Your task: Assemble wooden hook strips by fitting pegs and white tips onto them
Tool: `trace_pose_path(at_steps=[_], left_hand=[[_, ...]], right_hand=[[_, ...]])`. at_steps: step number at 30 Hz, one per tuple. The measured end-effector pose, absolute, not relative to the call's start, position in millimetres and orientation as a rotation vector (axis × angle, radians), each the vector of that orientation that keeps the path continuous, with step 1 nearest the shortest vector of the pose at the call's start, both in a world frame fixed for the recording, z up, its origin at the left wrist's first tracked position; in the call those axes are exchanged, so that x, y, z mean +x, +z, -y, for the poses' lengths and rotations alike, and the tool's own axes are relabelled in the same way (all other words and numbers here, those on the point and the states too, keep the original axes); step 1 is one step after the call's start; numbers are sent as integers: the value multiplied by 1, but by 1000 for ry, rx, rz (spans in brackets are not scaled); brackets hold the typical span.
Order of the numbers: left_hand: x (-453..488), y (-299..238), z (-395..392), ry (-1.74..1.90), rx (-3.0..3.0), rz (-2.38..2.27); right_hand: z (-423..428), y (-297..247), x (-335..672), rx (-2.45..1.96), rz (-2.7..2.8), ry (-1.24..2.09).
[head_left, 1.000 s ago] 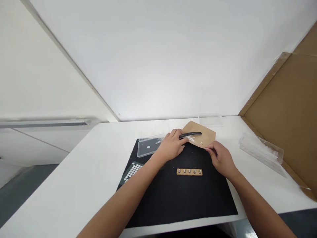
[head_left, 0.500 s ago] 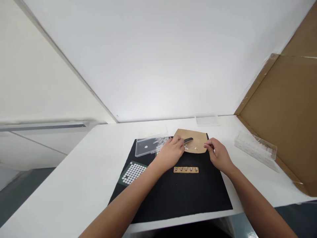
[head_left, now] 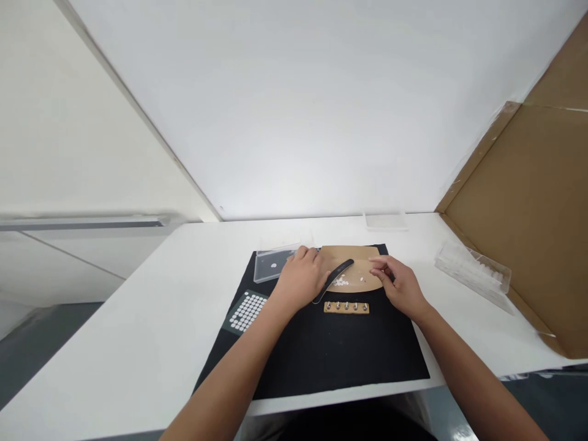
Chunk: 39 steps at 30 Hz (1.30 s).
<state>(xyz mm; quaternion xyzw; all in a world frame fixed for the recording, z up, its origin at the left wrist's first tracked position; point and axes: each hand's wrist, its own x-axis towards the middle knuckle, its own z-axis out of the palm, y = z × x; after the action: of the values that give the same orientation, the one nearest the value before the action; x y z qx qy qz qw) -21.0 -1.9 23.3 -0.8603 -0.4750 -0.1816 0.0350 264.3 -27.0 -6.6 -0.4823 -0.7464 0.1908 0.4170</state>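
My left hand point(head_left: 302, 275) lies over the right part of a clear plastic case point(head_left: 269, 267), fingers bent forward and thumb apart; its fingertips are partly hidden. Beside its thumb, a black curved nail file point(head_left: 334, 280) rests slantwise across the left edge of a tan tray point(head_left: 362, 254). Small white pieces point(head_left: 340, 281) are scattered on that tray. At the tray's right edge my right hand point(head_left: 400, 286) is closed in a pinch; whatever is between the fingertips is too small to make out. In front of the tray sits a gold strip point(head_left: 346, 307) with several silver pegs.
Under these lies a black mat point(head_left: 340, 361) on a white table point(head_left: 138, 318). A dark green card with white dots point(head_left: 248, 311) is at the mat's left. Clear boxes stand at the right point(head_left: 475, 269) and back point(head_left: 384, 222). A cardboard panel point(head_left: 523, 214) borders the right.
My left hand has moved left, off the nail file, which now lies across the tray's edge. The tray sits flatter and more of the white pieces show. My right hand stays pinched by the tray.
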Motion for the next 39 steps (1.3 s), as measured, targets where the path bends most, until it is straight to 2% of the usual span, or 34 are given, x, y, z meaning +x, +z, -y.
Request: trace_pose_path(at_steps=[5,12,21,31,39], left_hand=[[-21,12,-3,-424,-2608,1514],[-9,20,8,-370,-2540,1531],[-1,14,9,-361,-2812,1485],[-3,11,13,-657,-2796,1465],[-2,-1,14,-1072,-2661,1603]], right_hand=[[29,-6,260,-1190,1833,568],[26,-13,258,-1266,1873,489],[25,-16,256,-1372,1858,406],[22,-20,253,-1374,1884,392],[22,-18,254,-1397,1850,305]])
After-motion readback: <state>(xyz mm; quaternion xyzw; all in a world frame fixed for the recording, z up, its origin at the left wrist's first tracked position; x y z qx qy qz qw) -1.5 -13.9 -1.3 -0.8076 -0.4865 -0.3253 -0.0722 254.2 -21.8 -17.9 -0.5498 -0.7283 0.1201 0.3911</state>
